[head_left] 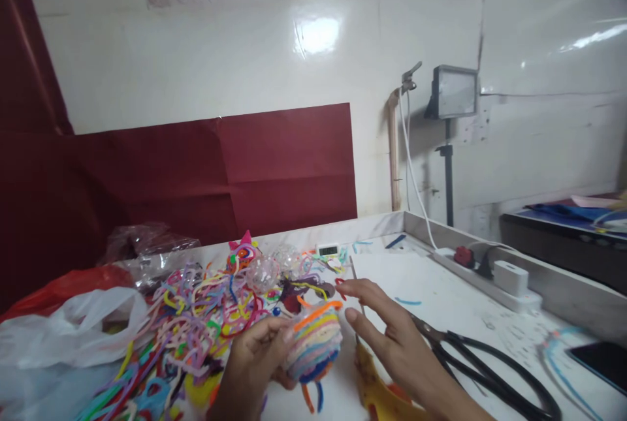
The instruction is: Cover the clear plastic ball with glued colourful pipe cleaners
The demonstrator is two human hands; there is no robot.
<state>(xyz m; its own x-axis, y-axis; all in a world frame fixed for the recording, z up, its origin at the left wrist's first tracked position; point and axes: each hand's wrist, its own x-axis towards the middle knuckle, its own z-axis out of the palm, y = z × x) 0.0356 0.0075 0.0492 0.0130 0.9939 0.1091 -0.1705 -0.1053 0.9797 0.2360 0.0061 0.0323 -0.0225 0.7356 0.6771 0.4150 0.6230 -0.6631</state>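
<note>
My left hand (259, 356) is closed around a ball wrapped in rows of pipe cleaners (316, 343), striped orange, yellow, pink, white and blue. Two short ends, one orange and one blue, stick out below the ball. Just right of it is my right hand (386, 323), thumb and index finger apart, not gripping the ball. A small red bit (339, 288) shows by its index fingertip; whether they touch I cannot tell. Left of my hands lies a tangled heap of colourful pipe cleaners (196, 323). Large black-handled scissors (484, 362) lie by my right forearm.
Clear decorated balls (264, 273) and a small digital display (328, 250) stand toward the back. White and red plastic bags (73, 323) lie at left. A power strip (514, 294) with a charger runs along the right rim; a phone (602, 365) lies at far right.
</note>
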